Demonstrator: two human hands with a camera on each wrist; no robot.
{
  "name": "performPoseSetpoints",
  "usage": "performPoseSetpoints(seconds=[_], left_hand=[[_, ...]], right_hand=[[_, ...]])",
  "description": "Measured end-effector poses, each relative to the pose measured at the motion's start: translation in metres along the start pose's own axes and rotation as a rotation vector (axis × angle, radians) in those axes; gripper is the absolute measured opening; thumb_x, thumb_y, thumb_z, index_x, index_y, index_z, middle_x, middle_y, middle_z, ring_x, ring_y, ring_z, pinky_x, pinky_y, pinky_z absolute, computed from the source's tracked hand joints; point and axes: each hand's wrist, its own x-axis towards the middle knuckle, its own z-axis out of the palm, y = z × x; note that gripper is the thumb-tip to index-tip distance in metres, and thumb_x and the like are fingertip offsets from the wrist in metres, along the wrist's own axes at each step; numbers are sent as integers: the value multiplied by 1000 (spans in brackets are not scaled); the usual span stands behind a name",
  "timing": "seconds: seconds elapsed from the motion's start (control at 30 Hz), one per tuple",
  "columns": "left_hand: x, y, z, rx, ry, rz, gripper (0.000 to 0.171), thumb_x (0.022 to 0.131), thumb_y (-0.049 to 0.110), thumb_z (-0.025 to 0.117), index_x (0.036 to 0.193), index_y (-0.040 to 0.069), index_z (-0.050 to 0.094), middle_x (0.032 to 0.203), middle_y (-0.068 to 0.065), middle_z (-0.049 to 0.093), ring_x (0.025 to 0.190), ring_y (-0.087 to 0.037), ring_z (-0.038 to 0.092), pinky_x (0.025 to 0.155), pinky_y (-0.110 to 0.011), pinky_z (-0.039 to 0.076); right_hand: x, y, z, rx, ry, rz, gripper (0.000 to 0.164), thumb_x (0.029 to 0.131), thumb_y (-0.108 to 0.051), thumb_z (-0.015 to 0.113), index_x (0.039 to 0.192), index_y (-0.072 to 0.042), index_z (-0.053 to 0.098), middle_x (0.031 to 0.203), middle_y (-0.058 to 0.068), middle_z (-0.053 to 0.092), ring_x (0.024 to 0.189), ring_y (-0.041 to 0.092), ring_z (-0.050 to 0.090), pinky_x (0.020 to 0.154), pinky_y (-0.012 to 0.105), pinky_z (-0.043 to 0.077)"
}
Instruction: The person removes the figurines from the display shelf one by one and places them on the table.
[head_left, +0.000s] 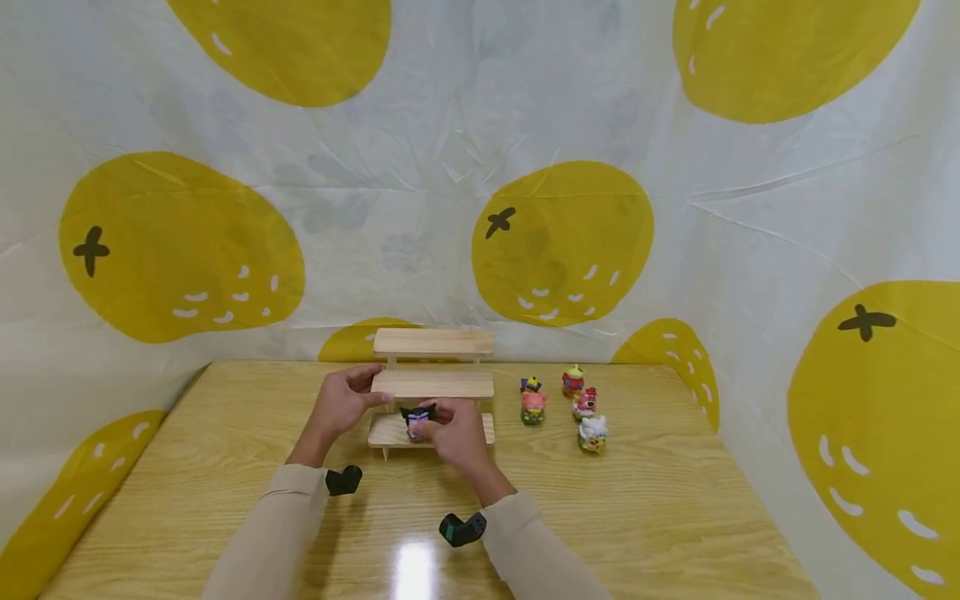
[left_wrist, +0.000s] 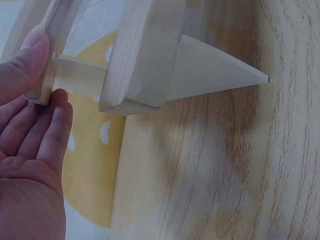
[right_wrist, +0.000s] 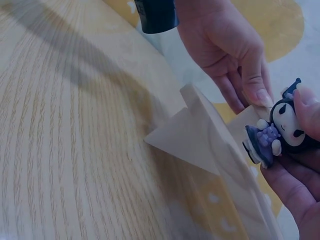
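A three-tier wooden display stand [head_left: 442,384] stands near the back of the table. My left hand [head_left: 339,410] grips the left end of its middle tier, thumb on top and fingers underneath, as the left wrist view shows. With my right hand [head_left: 461,435] I pinch a small figurine [right_wrist: 286,121] by its head. It has a black hood, a white face and a purple toy at its chest. In the head view the figurine overlaps the bottom tier [head_left: 384,430]; in the right wrist view it leans, close over that tier.
Right of the stand are several small figurines: a pink-and-green one [head_left: 533,408], a blue-and-yellow one [head_left: 530,384] behind it, a red-and-yellow one [head_left: 573,380], a pink-and-red one [head_left: 585,404] and a white one [head_left: 592,434]. A fruit-patterned cloth [head_left: 390,250] hangs behind the table [head_left: 637,517].
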Motion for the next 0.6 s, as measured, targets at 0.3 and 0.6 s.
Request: performPoseSetpoints(seconds=[0.3, 0.6], left_hand=[[0, 1, -1, -6, 3, 17, 57, 93, 6, 78, 146, -3, 58, 150, -25, 57, 138, -39, 58, 110, -47, 53], [0, -1, -1, 2, 9, 10, 57, 92, 4, 79, 145, -3, 59, 149, -24, 58, 137, -37, 60, 109, -47, 53]], right_hand=[[0, 0, -10, 26, 5, 16, 18, 88, -4, 83, 105, -1, 80, 104, 20, 80, 95, 23, 78, 75, 30, 65], [-5, 0, -17, 39, 5, 6, 17, 88, -2, 81, 105, 1, 80, 104, 21, 80, 95, 21, 77, 73, 24, 63]])
